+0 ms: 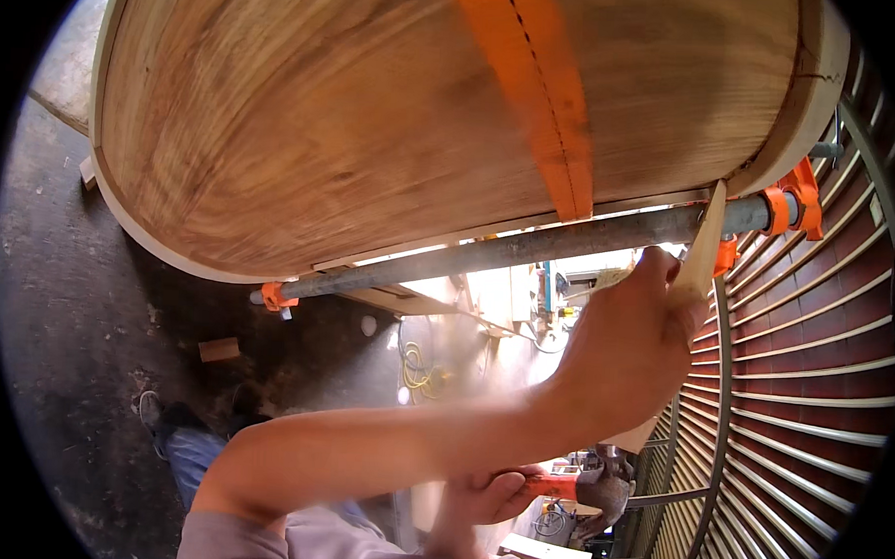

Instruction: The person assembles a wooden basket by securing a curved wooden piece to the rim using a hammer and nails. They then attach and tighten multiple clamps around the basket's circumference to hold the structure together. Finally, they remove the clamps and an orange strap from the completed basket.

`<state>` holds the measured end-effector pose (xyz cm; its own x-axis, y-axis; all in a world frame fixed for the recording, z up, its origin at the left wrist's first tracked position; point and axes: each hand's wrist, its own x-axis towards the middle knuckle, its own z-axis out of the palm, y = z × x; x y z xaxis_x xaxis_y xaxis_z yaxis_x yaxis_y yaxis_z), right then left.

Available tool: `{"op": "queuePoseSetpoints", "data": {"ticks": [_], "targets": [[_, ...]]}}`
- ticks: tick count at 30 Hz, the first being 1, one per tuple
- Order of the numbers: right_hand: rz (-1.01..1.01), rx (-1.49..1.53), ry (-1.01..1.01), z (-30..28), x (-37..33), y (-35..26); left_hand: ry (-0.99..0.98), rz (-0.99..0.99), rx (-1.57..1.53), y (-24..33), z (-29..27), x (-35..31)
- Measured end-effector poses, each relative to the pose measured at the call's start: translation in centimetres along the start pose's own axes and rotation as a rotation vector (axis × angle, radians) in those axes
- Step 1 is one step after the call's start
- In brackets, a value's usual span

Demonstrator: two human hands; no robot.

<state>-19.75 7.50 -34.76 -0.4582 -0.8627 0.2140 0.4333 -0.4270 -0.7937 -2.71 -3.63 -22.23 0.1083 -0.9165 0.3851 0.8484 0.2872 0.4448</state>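
My left hand (628, 345) is closed round a pale, tapered wooden wedge (703, 251). The wedge's thin end meets the edge of a large wooden panel (354, 128) with rounded ends, beside a grey pipe clamp (527, 248). Lower down, my right hand (494, 493) grips the red-orange handle of a hammer (603, 490), its metal head pointing right. My left forearm crosses in front of my body, above the right hand. An orange band (538, 95) with a dark dashed line runs across the panel.
Orange clamp jaws (279, 295) sit at the pipe's left end, with more at its right. A curved, slatted metal railing (808, 391) stands at the right. On the dark floor lie a small wood block (218, 349) and a coiled yellow cord (418, 372).
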Motion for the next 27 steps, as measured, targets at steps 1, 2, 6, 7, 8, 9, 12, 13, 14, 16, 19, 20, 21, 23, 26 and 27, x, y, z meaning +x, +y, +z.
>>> {"op": "queuePoseSetpoints", "data": {"ticks": [1,2,6,7,8,9,12,13,14,16,19,20,21,23,26,27], "targets": [[-0.057,-0.063,-0.020,0.1,0.1,-0.2,0.017,0.000,0.005,0.0,0.2,0.0],[-0.113,-0.128,-0.039,0.0,0.1,-0.3,0.038,-0.003,0.017,-0.2,0.8,-0.1],[-0.333,-0.366,-0.067,-0.4,0.8,-0.8,0.103,0.010,0.030,-1.5,1.9,-0.2],[-0.403,-0.452,-0.058,0.4,0.8,-1.4,0.099,0.005,-0.025,-0.7,1.8,0.0],[-0.475,-0.528,-0.022,0.1,1.1,-1.4,0.107,0.014,-0.042,-0.9,2.1,0.0],[-0.473,-0.530,-0.021,0.2,1.2,-1.6,0.113,0.023,-0.059,-0.9,2.4,0.0],[-0.500,-0.506,-0.272,0.6,1.7,-2.8,0.096,0.052,-0.093,-1.4,2.9,-0.1],[-0.511,-0.500,-0.358,0.9,1.7,-3.1,0.084,0.064,-0.104,-0.9,2.6,-0.1],[-0.520,-0.493,-0.443,1.1,1.6,-3.3,0.036,-0.035,-0.106,-0.5,2.2,-0.3],[-0.333,-0.280,-0.636,2.4,1.1,-2.5,0.084,0.017,-0.095,0.9,0.3,-0.6],[-0.330,-0.170,-0.608,1.6,0.6,-3.0,0.075,0.028,-0.133,1.2,1.0,-1.3],[-0.321,-0.131,-0.609,1.5,0.4,-3.2,0.079,0.032,-0.153,1.4,1.1,-1.5],[-0.312,-0.097,-0.616,1.5,0.5,-3.4,0.085,0.047,-0.158,1.3,1.5,-1.6],[-0.275,-0.021,-0.656,1.5,0.3,-3.9,0.102,0.080,-0.163,1.1,2.1,-1.9],[-0.143,0.167,-0.807,1.4,0.5,-3.9,0.075,0.038,-0.114,1.1,1.9,-1.8],[-0.072,0.263,-0.853,1.0,0.7,-3.8,0.082,0.050,-0.090,0.9,2.1,-2.0]]}}
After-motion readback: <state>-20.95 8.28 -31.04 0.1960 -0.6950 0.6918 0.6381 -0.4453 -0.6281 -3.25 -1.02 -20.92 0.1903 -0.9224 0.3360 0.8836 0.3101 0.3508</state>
